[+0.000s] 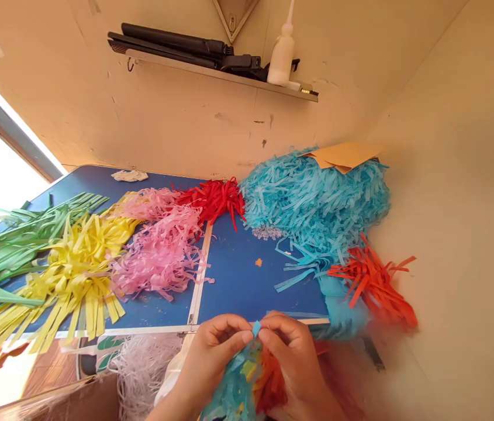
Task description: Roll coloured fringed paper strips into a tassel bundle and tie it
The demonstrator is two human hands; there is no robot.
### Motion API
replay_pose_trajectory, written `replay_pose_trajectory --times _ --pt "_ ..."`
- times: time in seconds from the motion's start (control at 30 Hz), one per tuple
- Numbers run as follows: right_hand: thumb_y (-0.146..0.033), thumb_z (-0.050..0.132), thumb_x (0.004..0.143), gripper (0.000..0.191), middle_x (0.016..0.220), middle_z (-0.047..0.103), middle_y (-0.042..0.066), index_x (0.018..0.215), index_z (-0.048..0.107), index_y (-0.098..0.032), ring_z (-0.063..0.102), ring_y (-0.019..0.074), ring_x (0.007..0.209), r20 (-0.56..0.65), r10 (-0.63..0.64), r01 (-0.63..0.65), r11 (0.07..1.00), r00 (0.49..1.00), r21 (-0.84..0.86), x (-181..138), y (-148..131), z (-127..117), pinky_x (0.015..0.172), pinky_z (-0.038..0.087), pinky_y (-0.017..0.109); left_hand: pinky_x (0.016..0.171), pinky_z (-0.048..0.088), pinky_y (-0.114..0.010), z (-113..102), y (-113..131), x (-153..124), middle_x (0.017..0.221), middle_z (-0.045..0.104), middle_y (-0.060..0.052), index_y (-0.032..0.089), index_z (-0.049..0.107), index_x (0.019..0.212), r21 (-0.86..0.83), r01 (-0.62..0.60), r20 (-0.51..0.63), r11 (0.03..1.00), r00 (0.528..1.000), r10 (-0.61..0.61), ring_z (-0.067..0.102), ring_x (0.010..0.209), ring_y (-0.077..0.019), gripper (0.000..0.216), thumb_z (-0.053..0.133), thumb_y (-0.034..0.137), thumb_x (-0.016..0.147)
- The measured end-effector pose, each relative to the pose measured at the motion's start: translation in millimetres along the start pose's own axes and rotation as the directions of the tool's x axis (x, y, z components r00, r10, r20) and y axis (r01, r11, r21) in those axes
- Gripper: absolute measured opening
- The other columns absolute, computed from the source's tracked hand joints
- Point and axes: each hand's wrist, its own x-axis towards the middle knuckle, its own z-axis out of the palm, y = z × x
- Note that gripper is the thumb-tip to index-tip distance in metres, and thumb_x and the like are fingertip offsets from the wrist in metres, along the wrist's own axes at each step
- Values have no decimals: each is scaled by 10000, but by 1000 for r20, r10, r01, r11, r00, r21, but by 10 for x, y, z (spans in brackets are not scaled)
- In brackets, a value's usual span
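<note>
Between the fingertips of both hands, just before the table's front edge, is a small blue paper strip [256, 328]. My left hand [223, 351] pinches it from one side and my right hand [288, 348] from the other. Below the hands hangs a bundle of blue paper fringe [229, 389] with yellow bits, beside red-orange fringe [270, 380]. Its lower part runs out of view. Beyond the hands, a large heap of light-blue shredded paper [312, 199] lies on the blue table [238, 280]. Orange-red paper strips [378, 286] lie at its right front.
Green [14, 240], yellow [78, 251], pink [161, 251] and red paper strips [214, 202] cover the table's left and back. Orange paper sheets [343, 155] top the blue heap. A shelf [229, 76] holds a white bottle [282, 55]. A cardboard box [66, 400] stands below left.
</note>
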Motion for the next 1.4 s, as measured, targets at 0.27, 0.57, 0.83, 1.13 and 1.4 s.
replay_pose_trajectory --times 0.27,0.57,0.83,1.13,1.4 --pt "-291 690 774 139 696 608 5 674 704 -195 549 147 645 -46 6 -7 999 999 -31 -54 -68 43 589 427 231 613 465 -243 -70 -101 -48 665 718 -28 187 754 674 -25 -5 29 1000 1000 6 593 620 -150 322 882 464 570" --pt "-263 582 813 172 632 557 -24 653 603 -207 520 137 578 -119 -178 129 933 977 -337 -58 -51 71 549 418 218 782 523 -335 -101 -251 -29 870 790 -47 288 794 886 388 -405 58 828 907 417 708 825 -233 126 738 305 775" --pt "-257 564 843 188 631 590 -18 668 621 -223 551 148 581 -170 -295 202 885 940 -419 -82 -34 51 563 459 218 788 526 -369 -19 -394 25 796 775 -29 300 761 805 536 -551 62 639 781 622 702 758 -229 66 711 261 790" --pt "-308 583 800 172 564 531 -41 666 570 -202 474 120 505 9 77 -76 995 997 -69 -44 163 -111 491 404 206 648 469 -248 40 -386 72 713 642 5 201 656 701 -121 50 240 991 971 -20 579 677 -145 323 851 451 644" --pt "-204 525 793 165 609 579 -24 634 571 -209 541 128 570 -126 -204 123 875 971 -469 -79 117 -88 553 428 201 687 483 -229 56 -433 75 737 688 0 173 704 790 3 -39 171 999 985 38 614 696 -123 284 859 386 683"
